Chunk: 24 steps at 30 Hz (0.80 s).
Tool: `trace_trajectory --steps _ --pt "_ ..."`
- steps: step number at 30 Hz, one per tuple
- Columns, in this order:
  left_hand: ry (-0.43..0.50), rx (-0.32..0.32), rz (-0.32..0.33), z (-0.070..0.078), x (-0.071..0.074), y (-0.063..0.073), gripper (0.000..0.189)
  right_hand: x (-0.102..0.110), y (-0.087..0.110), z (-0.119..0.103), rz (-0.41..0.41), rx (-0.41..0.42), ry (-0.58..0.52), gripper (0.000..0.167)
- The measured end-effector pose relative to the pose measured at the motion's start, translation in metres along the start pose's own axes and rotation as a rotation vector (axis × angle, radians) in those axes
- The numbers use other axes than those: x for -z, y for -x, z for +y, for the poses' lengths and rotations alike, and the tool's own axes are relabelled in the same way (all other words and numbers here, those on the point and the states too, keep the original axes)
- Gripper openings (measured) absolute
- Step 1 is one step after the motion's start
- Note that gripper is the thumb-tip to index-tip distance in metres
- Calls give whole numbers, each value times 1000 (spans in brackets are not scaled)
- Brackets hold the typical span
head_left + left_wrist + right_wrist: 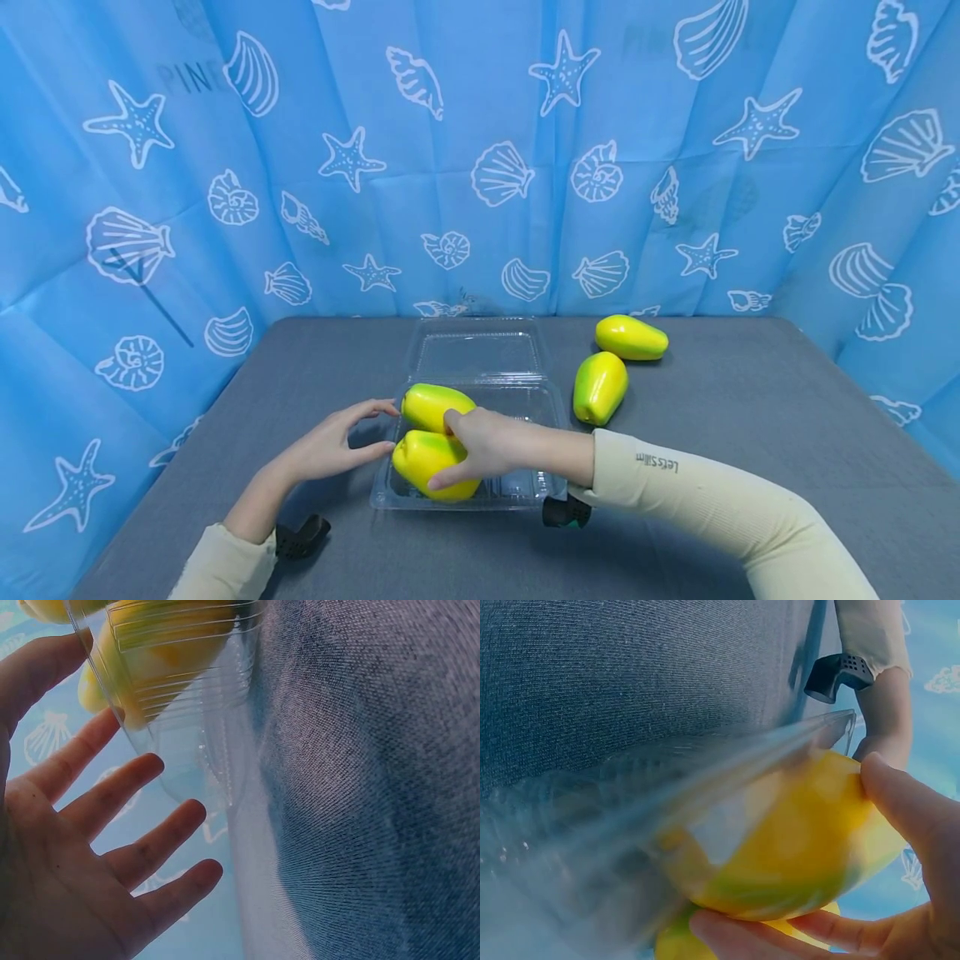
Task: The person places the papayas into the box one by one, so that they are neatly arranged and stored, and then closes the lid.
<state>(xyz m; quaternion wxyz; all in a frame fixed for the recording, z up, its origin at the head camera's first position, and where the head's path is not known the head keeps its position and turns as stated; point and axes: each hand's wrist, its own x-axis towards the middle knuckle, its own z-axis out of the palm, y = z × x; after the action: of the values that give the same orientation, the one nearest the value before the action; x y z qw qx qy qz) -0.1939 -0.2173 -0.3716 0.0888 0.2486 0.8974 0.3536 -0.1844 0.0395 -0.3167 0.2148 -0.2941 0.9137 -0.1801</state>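
Note:
My right hand [491,446] grips a yellow-green papaya [431,462] at the near left of a clear plastic clamshell box [525,503]. In the right wrist view, the thumb and fingers lie on opposite sides of that papaya [795,840]. Just behind it, a second papaya [435,406] lies in the box, partly covered by the right hand. My left hand [330,446] is at the box's left rim, its fingers spread in the left wrist view. Its thumb and index fingertips meet or nearly meet the rim [101,675]; exact contact is unclear.
Two more papayas, one nearer [600,388] and one farther back [632,337], lie on the grey cloth-covered table [720,400] right of the box. The box's open lid [480,354] lies toward the back. A blue shell-print curtain [480,208] hangs behind the table.

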Motion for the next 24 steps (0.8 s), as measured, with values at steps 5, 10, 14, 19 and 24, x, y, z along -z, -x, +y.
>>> trace_trajectory --steps 5,10,14,19,24 --pt "6 11 -3 1 0 0 44 1 1 2 -4 25 -12 60" --pt "9 16 -3 2 0 0 44 2 2 4 -4 61 -11 55" --pt "12 12 -2 2 0 0 43 4 4 5 -8 76 -25 55" --pt "14 -7 -4 1 0 0 42 8 8 6 -18 68 -41 55" --pt "11 -18 -5 1 0 0 42 15 13 10 -1 54 -65 54"
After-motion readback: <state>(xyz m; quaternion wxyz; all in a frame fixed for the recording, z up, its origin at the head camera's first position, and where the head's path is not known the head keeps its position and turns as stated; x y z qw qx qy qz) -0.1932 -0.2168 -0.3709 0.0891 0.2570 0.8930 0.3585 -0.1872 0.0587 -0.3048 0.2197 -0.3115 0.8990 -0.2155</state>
